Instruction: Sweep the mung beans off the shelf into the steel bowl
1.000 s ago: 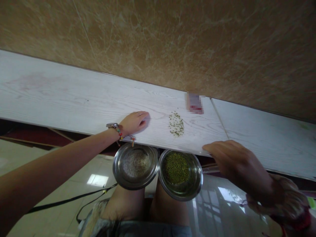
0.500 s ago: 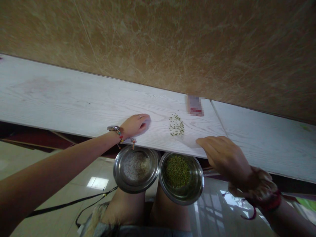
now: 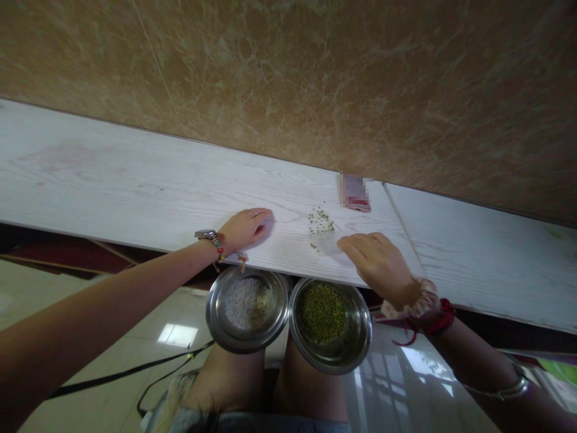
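Observation:
My left hand (image 3: 247, 230) rests on the white wood-grain counter, its fingers stretched out and nothing seen in it. To its right lies a scatter of green beans (image 3: 320, 220) that look like mung beans. My right hand (image 3: 376, 258) is closed on a translucent plastic piece (image 3: 327, 243), which lies low over the nearer beans; its exact kind is unclear. Below the counter edge, a steel bowl (image 3: 367, 337) contains many green beans. Beside it on the left, another steel bowl (image 3: 211, 322) holds white grains like rice.
Behind the beans, a blurred-out phone-like object (image 3: 356, 193) lies on the counter (image 3: 135, 174). A brown marbled wall (image 3: 288, 78) rises along the counter's back edge. Both bowls are over my legs (image 3: 234, 385), and a black strap (image 3: 135, 367) hangs at the left.
My right hand has moved left and slightly away from me with the plastic piece, which now covers part of the bean scatter. My left hand has stayed in place.

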Motion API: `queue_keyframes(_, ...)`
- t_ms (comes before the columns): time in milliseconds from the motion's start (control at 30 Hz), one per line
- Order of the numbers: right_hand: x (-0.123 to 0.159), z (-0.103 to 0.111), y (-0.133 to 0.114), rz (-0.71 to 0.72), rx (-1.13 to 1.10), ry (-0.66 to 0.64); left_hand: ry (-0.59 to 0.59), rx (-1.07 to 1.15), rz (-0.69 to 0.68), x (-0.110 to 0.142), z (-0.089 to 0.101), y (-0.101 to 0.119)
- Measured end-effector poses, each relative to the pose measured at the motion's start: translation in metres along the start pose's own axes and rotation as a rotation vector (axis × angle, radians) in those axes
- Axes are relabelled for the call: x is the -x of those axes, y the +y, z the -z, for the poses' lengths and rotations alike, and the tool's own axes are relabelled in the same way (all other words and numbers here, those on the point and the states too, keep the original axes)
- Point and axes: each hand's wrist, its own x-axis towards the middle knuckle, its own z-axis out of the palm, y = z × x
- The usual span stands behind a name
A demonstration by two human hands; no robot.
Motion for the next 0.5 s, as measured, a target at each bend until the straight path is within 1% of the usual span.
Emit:
queue_keyframes(133,0.012,0.011,0.0,0.038,-0.047,-0.006,0.017,0.006,-0.012,0.0,-0.002,-0.002)
queue_keyframes(300,0.031,0.025,0.01,0.029,-0.066,0.002,0.013,0.008,-0.007,0.0,-0.002,-0.001)
queue_keyframes(400,0.034,0.026,0.013,-0.013,-0.068,0.028,0.012,0.005,-0.004,0.0,-0.001,0.0)
queue_keyframes(500,0.031,0.021,0.012,-0.062,-0.057,0.05,0.012,0.005,-0.004,0.0,-0.001,-0.001)
